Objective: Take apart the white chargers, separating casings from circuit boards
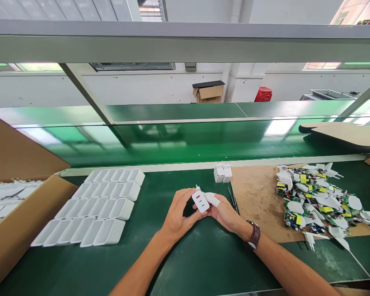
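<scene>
A small white charger (200, 201) is held between both hands over the middle of the green table. Its end face, with one red port and two dark slots, points up toward me. My left hand (179, 209) pinches it from the left, thumb at its lower edge and fingers behind. On the right, my right hand (225, 213) grips it too, a white wrapping (212, 199) around one finger and a watch on the wrist. Just beyond stand white charger housings (223, 172). Tweezers (233, 200) lie beside my right hand.
Rows of white open shells (89, 205) stand at left, next to an open carton (46, 205) of white parts. A cardboard sheet (253, 201) at right carries a heap of circuit boards (320, 201) with white pieces. A green conveyor belt (185, 144) runs behind, under a metal beam.
</scene>
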### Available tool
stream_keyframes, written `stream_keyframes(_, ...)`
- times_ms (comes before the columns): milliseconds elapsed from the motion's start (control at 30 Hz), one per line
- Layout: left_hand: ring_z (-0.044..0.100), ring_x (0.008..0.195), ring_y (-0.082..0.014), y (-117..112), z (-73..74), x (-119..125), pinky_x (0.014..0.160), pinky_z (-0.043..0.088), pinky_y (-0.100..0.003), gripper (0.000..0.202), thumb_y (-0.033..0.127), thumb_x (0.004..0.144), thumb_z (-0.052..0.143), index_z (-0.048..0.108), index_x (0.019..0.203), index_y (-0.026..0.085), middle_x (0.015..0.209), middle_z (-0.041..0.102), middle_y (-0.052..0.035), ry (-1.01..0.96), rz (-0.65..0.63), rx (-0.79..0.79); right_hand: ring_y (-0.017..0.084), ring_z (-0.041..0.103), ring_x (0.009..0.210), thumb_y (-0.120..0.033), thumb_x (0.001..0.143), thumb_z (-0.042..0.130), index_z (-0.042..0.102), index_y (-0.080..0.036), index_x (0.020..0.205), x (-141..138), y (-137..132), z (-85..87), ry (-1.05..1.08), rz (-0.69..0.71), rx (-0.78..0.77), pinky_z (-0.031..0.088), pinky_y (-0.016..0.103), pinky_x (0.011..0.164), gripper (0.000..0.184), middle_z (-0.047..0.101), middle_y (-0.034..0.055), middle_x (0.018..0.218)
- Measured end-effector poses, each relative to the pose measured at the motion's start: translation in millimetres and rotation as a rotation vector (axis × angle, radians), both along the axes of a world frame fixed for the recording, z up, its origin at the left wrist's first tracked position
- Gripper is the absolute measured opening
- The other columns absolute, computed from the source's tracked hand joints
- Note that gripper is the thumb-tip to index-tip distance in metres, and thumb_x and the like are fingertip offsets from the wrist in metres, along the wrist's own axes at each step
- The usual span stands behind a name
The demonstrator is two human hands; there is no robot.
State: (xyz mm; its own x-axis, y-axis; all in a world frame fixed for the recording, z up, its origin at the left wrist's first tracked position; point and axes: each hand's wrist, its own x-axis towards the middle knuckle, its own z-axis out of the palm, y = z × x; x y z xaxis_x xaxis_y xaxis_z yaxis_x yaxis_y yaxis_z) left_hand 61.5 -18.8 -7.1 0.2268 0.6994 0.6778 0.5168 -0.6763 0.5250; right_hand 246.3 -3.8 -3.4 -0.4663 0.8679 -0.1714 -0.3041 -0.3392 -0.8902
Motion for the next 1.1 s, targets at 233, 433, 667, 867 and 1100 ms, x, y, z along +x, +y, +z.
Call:
stream_keyframes(233, 0.064, 0.127, -0.0288, -1, -3.5, -5, 0.105, 0.057, -0.047, 0.06, 0.043, 0.094, 0.07, 0.048, 0.149, 0.03, 0.142, 0.063, -0.012, -0.069, -0.022, -0.258, 0.025, 0.067, 0.1, -0.033, 0.09, 0.066, 0.063, -0.023, 0.126, 8, -3, -0.1, -0.609, -0.254, 0.631, 0.057, 0.047, 0.094, 0.037, 0.069, 0.0086, 0.11)
stream_keyframes(433, 0.067, 0.123, -0.0255, 3, -1.7, 1, 0.104, 0.059, -0.044, 0.049, 0.023, 0.094, 0.071, 0.059, 0.141, 0.032, 0.134, 0.069, -0.0083, -0.022, -0.111, -0.121, 0.022, 0.066, 0.093, -0.021, 0.082, 0.072, 0.03, -0.023, 0.157, 12, -4, -15.4, -0.716, -0.141, 0.772, 0.061, 0.044, 0.084, 0.086, 0.06, 0.0146, 0.13)
stream_keyframes(667, 0.066, 0.123, -0.0279, 0, 3.5, 7, 0.103, 0.059, -0.049, 0.049, 0.016, 0.09, 0.074, 0.06, 0.136, 0.027, 0.132, 0.069, -0.0107, 0.005, -0.121, -0.019, 0.021, 0.069, 0.092, -0.015, 0.077, 0.073, 0.023, -0.026, 0.161, 8, 6, -28.5, -0.616, 0.037, 0.636, 0.059, 0.04, 0.085, 0.098, 0.068, 0.0083, 0.122)
stream_keyframes(867, 0.072, 0.11, -0.0251, 3, 9.3, 3, 0.094, 0.063, -0.043, 0.039, 0.016, 0.09, 0.074, 0.066, 0.126, 0.027, 0.12, 0.074, -0.0084, 0.025, -0.041, -0.033, 0.017, 0.063, 0.071, -0.016, 0.077, 0.073, 0.027, -0.023, 0.16, 4, 4, -23.3, -0.687, 0.016, 0.61, 0.055, 0.033, 0.069, 0.096, 0.069, 0.0015, 0.095)
stream_keyframes(1100, 0.074, 0.108, -0.0242, 0, 11.5, -3, 0.089, 0.064, -0.038, 0.003, 0.025, 0.092, 0.073, 0.071, 0.094, 0.024, 0.126, 0.072, -0.0099, 0.167, -0.089, -0.054, 0.019, 0.067, 0.077, -0.018, 0.078, 0.074, 0.024, -0.022, 0.162, 4, 4, -22.2, -0.642, 0.018, 0.618, 0.056, 0.033, 0.071, 0.097, 0.07, 0.0036, 0.099)
